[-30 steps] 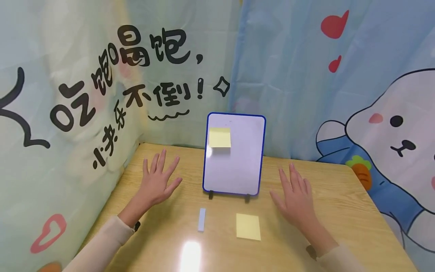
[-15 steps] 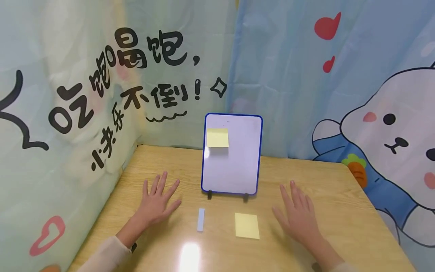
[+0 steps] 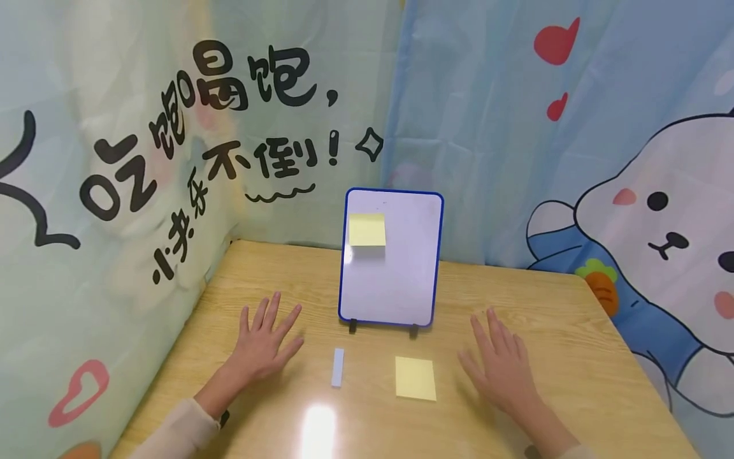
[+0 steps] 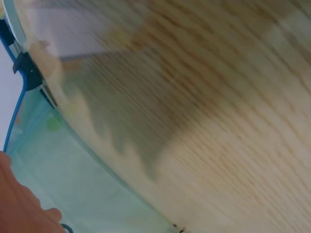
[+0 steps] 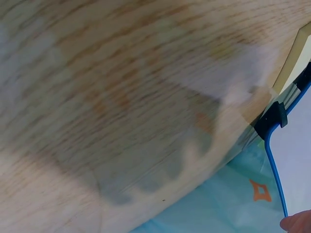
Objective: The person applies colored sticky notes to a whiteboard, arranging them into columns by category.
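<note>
A small whiteboard (image 3: 395,280) with a blue frame stands upright on dark feet towards the back of the table. On its upper left sticks a yellow sticky note (image 3: 367,230). In front of the board a narrow pale-blue strip (image 3: 338,368) lies flat, and right of it lies a yellow pad of sticky notes (image 3: 415,378); how thick it is I cannot tell. My left hand (image 3: 260,347) hovers left of the strip, fingers spread, holding nothing. My right hand (image 3: 503,366) is held out right of the yellow pad, fingers straight, also holding nothing.
The wooden table (image 3: 550,319) reaches back to a printed curtain (image 3: 321,121) with black lettering, which also closes off the left side. A cartoon animal (image 3: 676,236) is printed on the right part. Light glares on the table front (image 3: 318,433).
Both hands have come down and slightly back towards the body, fingers still spread. The board, notes and strip stay where they were; the head view has shifted slightly.
</note>
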`<action>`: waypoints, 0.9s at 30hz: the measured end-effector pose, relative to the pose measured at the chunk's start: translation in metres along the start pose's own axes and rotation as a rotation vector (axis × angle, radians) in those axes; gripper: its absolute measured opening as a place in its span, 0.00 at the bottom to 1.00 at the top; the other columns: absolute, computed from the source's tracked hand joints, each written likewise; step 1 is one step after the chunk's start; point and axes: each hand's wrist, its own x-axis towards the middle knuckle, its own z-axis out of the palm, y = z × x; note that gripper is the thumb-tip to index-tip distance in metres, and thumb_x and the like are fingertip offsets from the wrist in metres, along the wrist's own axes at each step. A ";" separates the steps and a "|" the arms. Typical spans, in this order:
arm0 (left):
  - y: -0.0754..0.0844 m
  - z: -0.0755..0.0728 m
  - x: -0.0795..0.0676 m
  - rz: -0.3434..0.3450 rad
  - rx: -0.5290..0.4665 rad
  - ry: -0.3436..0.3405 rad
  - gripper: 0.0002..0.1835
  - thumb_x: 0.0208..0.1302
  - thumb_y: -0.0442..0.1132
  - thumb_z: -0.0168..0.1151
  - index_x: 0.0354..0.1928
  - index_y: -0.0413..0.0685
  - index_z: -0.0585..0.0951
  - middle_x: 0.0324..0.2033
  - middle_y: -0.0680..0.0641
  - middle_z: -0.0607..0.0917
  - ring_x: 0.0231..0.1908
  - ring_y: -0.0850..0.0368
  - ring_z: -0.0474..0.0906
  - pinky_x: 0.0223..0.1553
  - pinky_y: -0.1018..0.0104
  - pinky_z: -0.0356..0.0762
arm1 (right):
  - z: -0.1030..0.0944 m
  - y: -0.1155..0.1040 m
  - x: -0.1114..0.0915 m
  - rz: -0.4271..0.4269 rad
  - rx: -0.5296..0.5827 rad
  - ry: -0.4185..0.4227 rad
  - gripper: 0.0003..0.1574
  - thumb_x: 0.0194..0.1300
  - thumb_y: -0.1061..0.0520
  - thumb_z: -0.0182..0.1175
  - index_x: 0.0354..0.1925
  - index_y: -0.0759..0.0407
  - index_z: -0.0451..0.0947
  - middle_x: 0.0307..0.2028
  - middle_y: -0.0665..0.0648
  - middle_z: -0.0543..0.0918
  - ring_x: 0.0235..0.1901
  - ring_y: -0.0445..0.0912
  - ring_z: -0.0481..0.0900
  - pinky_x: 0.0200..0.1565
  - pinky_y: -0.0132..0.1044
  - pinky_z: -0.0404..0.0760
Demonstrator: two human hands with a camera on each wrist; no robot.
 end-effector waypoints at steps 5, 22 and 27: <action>0.001 -0.001 -0.002 -0.001 -0.003 -0.003 0.35 0.72 0.61 0.47 0.78 0.64 0.55 0.78 0.38 0.44 0.76 0.35 0.44 0.69 0.27 0.35 | 0.001 -0.002 -0.001 -0.001 0.005 -0.007 0.43 0.70 0.43 0.55 0.74 0.61 0.57 0.77 0.69 0.49 0.71 0.68 0.54 0.65 0.71 0.52; 0.007 -0.004 -0.001 0.024 0.018 0.033 0.35 0.73 0.59 0.48 0.78 0.62 0.55 0.78 0.38 0.45 0.76 0.35 0.46 0.69 0.27 0.36 | 0.008 -0.003 0.000 -0.057 0.011 0.039 0.43 0.70 0.44 0.56 0.74 0.61 0.57 0.75 0.71 0.52 0.69 0.68 0.57 0.64 0.70 0.55; 0.012 -0.008 0.001 0.018 0.005 0.043 0.35 0.73 0.59 0.48 0.78 0.61 0.55 0.78 0.38 0.45 0.76 0.34 0.47 0.70 0.27 0.37 | 0.009 -0.006 0.001 -0.080 0.034 0.057 0.43 0.70 0.44 0.57 0.74 0.62 0.58 0.74 0.72 0.54 0.68 0.69 0.58 0.63 0.70 0.56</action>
